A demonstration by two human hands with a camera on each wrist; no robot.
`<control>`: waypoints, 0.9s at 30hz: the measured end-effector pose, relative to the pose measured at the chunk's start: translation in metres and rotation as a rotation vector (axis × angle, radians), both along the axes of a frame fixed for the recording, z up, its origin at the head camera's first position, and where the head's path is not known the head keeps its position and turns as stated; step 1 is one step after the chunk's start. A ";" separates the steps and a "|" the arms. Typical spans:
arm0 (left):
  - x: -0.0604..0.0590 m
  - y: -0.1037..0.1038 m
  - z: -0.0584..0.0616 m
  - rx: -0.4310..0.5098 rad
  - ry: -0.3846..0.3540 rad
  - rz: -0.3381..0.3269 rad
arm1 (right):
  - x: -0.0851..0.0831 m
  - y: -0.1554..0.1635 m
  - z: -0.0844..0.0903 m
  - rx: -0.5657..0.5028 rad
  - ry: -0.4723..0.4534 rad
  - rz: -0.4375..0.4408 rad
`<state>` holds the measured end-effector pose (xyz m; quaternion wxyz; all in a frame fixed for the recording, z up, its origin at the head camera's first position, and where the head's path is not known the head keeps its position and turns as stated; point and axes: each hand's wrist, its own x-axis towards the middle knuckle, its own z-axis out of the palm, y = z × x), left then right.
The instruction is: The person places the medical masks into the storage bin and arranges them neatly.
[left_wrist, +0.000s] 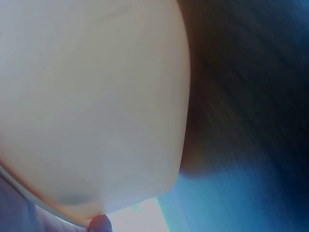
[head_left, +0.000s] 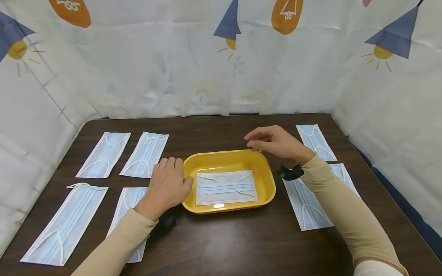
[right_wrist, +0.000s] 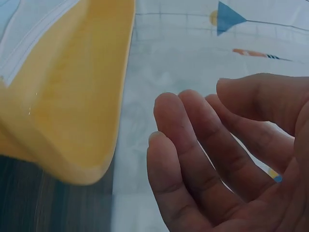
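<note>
A yellow tray (head_left: pixel 264 180) sits near the middle of the dark table, with one pale blue face mask (head_left: pixel 226 188) lying flat in it, ear loops up. My left hand (head_left: pixel 167 182) grips the tray's left rim, thumb over the edge. The left wrist view is mostly filled by the tray's outer wall (left_wrist: pixel 106 111), with a fingertip (left_wrist: pixel 100 223) at its rim. By the tray's far right corner, my right hand (head_left: pixel 276 142) hovers with loosely bent fingers and holds nothing. The right wrist view shows its thumb and fingers (right_wrist: pixel 169 164) apart, beside the tray (right_wrist: pixel 91 96).
Several face masks lie on the left of the table (head_left: pixel 221 249), among them a near one (head_left: pixel 67 224) and a far one (head_left: pixel 103 155); my left forearm partly covers another (head_left: pixel 129 199). To the right, two masks (head_left: pixel 315 142) (head_left: pixel 307 203) lie under or beside my right forearm. A printed curtain (head_left: pixel 193 69) surrounds the table.
</note>
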<state>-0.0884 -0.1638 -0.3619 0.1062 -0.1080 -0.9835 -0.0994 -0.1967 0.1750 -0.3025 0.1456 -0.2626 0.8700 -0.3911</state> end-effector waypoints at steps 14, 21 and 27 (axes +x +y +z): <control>-0.001 -0.001 -0.001 0.005 -0.013 0.001 | -0.002 0.042 -0.005 -0.170 0.063 -0.209; -0.001 -0.001 0.000 0.005 -0.014 -0.001 | -0.004 0.062 -0.008 -0.222 0.144 -0.317; -0.001 0.000 -0.001 0.004 -0.012 0.000 | -0.007 0.081 -0.009 -0.255 0.148 -0.384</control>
